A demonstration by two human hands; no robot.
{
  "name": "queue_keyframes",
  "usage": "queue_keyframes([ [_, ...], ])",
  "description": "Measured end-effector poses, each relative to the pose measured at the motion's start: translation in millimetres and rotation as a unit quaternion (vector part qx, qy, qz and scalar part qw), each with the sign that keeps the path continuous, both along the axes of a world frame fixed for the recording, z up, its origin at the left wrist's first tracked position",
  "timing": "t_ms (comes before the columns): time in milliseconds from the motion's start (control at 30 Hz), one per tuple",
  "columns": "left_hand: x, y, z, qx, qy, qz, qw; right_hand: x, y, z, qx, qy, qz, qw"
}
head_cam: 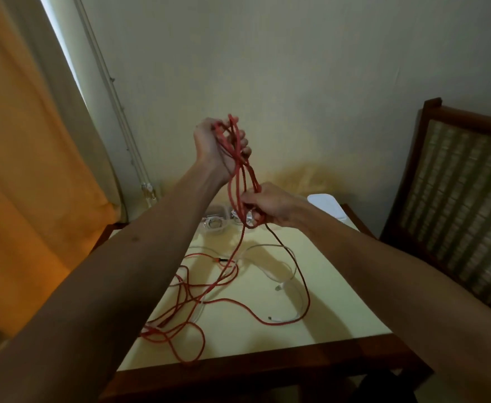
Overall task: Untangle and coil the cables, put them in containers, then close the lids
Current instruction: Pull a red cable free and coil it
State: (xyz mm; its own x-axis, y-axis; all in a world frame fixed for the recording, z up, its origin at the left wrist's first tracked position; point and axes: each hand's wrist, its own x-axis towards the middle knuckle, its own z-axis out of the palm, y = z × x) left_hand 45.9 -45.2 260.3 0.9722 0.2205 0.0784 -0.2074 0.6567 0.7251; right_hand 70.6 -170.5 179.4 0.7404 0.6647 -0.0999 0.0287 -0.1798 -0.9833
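My left hand (212, 146) is raised above the table and grips the top of several loops of a red cable (238, 175). Lower down, my right hand (270, 205) pinches the bottom of the same loops. The rest of the red cable trails down to the table (340, 301) and lies there in loose tangles (186, 324). A white cable (290, 283) lies tangled among the red strands on the table. Two clear round containers (213, 223) stand at the table's far edge, partly hidden behind my hands.
A white box (325, 203) stands at the far right of the table against the wall. A wooden chair (456, 184) with a woven back is to the right. An orange curtain (29, 170) hangs on the left. The table's dark wooden front edge (267, 370) is near me.
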Motion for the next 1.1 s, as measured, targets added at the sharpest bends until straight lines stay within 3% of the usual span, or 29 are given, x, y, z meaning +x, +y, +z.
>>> queue_keyframes([
  [100,-2,17,-20,0.077,0.006,-0.016,0.997,8,2,16,0.154,0.097,-0.064,0.981],
  [233,-12,15,-88,0.198,0.016,-0.083,0.977,27,-1,43,0.341,0.254,-0.057,0.903],
  [333,-28,-8,-117,0.383,0.034,-0.157,0.910,32,-3,64,0.376,0.290,-0.039,0.879],
  [433,-35,-18,-131,0.543,0.053,-0.113,0.831,35,-12,86,0.416,0.306,-0.027,0.856],
  [500,-35,-12,-146,0.569,0.091,-0.061,0.815,43,-27,98,0.437,0.292,-0.033,0.850],
  [600,-36,7,-159,0.489,0.212,0.010,0.846,57,-58,105,0.427,0.256,-0.071,0.864],
  [700,-27,28,-156,0.272,0.280,0.021,0.920,61,-81,91,0.347,0.193,-0.150,0.905],
  [767,-17,35,-146,0.123,0.253,0.025,0.959,61,-85,67,0.270,0.156,-0.196,0.930],
  [867,-8,29,-125,0.005,0.195,0.057,0.979,56,-82,19,0.178,0.166,-0.199,0.949],
  [1000,-7,25,-102,-0.087,0.087,0.062,0.990,37,-72,-31,0.075,0.161,-0.188,0.966],
  [1100,-9,22,-90,-0.101,0.079,0.080,0.988,26,-66,-58,0.047,0.138,-0.197,0.970],
])
